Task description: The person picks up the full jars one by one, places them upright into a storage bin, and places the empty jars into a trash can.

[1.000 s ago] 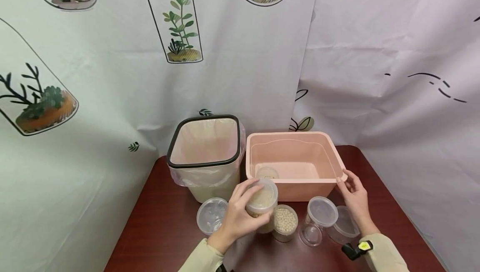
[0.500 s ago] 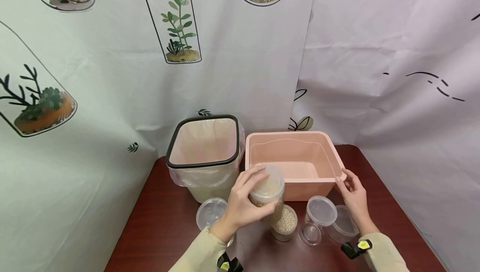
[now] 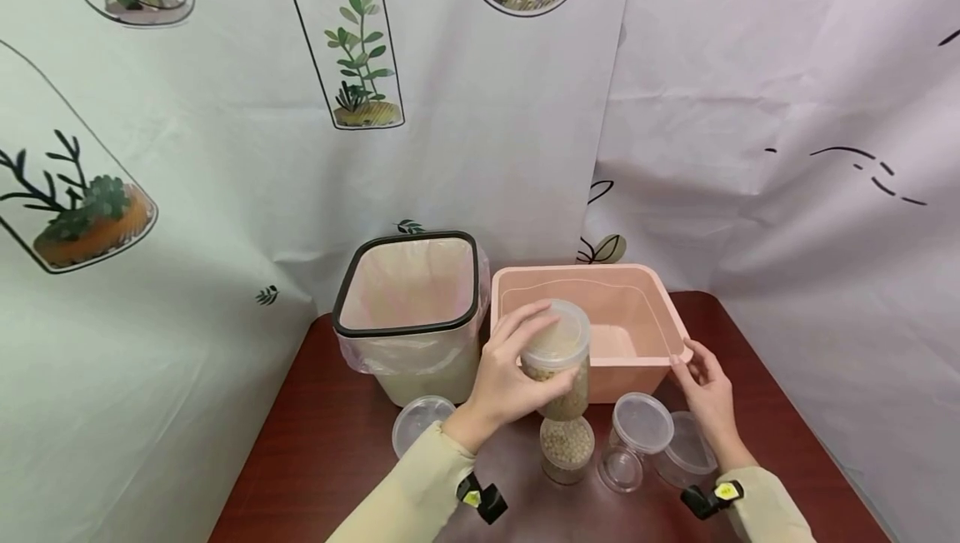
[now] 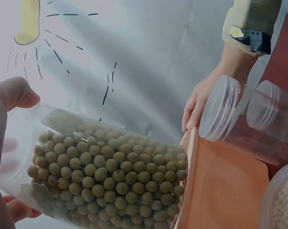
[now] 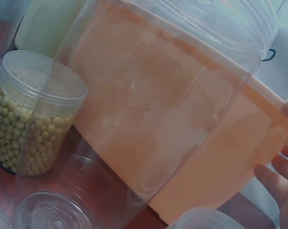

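Observation:
My left hand (image 3: 504,385) grips a clear lidded jar (image 3: 572,397) near its top, with the jar upright at the basin's front rim. Round greenish-tan beans (image 4: 110,171) show through its wall in the left wrist view. At the front right corner of the pink basin (image 3: 656,314), my right hand (image 3: 708,401) pinches the rim. Below the held jar, a shorter jar of beans (image 3: 567,451) stands on the table. The left part of the basin's inside is hidden behind the left hand and its jar.
A clear jar (image 3: 642,426) with nothing in it and a low clear container (image 3: 687,453) stand before the basin. Left of them sits another clear jar (image 3: 414,422), partly behind the left arm. A lined bin (image 3: 431,360) stands beside the basin on the red-brown table (image 3: 300,443).
My left hand has carried the bean jar up and right, from beside the shorter jar to the basin's front rim. The right hand has kept its place on the corner.

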The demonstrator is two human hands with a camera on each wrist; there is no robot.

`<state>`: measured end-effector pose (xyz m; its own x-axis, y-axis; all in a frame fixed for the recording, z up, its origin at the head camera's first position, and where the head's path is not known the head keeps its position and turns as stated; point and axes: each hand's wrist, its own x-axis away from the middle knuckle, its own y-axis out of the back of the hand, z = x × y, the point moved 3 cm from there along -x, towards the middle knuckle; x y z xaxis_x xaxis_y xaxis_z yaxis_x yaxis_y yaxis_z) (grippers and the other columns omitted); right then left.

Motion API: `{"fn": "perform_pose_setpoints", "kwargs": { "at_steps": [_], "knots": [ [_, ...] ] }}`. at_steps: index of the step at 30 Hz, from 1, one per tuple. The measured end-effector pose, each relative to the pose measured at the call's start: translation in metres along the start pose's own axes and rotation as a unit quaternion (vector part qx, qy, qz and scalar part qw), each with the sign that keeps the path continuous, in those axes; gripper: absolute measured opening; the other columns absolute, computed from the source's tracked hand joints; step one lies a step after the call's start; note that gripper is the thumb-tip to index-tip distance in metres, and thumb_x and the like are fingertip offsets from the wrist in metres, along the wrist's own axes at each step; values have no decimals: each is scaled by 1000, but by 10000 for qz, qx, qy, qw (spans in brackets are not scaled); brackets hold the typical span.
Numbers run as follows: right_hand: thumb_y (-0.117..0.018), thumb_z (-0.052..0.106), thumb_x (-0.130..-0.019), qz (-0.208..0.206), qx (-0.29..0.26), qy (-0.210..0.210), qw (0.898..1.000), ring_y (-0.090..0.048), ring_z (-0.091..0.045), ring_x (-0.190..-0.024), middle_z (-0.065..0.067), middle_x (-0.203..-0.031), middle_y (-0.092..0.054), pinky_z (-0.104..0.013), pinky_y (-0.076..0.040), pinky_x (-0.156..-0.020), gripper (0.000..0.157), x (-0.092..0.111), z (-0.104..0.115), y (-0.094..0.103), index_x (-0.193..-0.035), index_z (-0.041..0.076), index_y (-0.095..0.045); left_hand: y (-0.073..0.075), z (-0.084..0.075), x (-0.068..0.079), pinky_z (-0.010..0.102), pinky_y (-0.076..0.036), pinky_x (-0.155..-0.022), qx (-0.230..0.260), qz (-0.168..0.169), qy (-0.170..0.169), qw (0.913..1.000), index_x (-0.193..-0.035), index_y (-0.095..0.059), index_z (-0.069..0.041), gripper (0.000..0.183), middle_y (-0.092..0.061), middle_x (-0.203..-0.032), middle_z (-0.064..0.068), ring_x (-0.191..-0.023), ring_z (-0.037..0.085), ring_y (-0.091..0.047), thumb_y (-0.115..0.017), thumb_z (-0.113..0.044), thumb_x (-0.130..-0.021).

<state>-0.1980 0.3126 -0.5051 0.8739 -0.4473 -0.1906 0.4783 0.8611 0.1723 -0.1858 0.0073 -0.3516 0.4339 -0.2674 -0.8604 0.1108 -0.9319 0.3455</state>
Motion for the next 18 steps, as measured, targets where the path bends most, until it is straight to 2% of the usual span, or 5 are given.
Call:
{"fn": "perform_pose_setpoints", "kwargs": {
  "at_steps": [3,8,15,18],
  "knots": [
    [-60,14,-91,17,-159,-6,9999,-50,8,-93,-16,-123,-48,-7,-44,-73,49,1,-1,-1,-136,3,-43,-4,3,-5,26,-46,-84,-122,-33,1,9999,-113,-63,-6,56,-56,-122,11,-107,23,-54,-80,-19,-62],
    [-60,18,-91,-14,-39,175,9998,-50,8,-94,-15,-121,-49,-7,-43,-73,48,1,-1,0,-135,4,-44,-13,8,-12,26,-44,-86,-343,-3,50,9994,-113,-63,-7,57,-56,-122,10,-109,22,-53,-81,-22,-61],
    [-61,30,-90,-94,32,602,9981,-52,6,-96,1,-115,-52,-7,-43,-73,47,-11,-31,1,-134,18,-49,-26,15,-23,25,-44,-85,-589,108,148,9981,-111,-64,-8,55,-57,-121,7,-109,20,-53,-81,-24,-61],
    [-60,28,-91,-84,49,412,9991,-51,6,-96,-5,-119,-51,-7,-43,-74,48,-7,-21,0,-135,13,-47,-32,19,-29,25,-44,-84,-643,41,174,9978,-111,-65,-9,54,-57,-120,7,-108,20,-53,-81,-25,-62]
  ]
}}
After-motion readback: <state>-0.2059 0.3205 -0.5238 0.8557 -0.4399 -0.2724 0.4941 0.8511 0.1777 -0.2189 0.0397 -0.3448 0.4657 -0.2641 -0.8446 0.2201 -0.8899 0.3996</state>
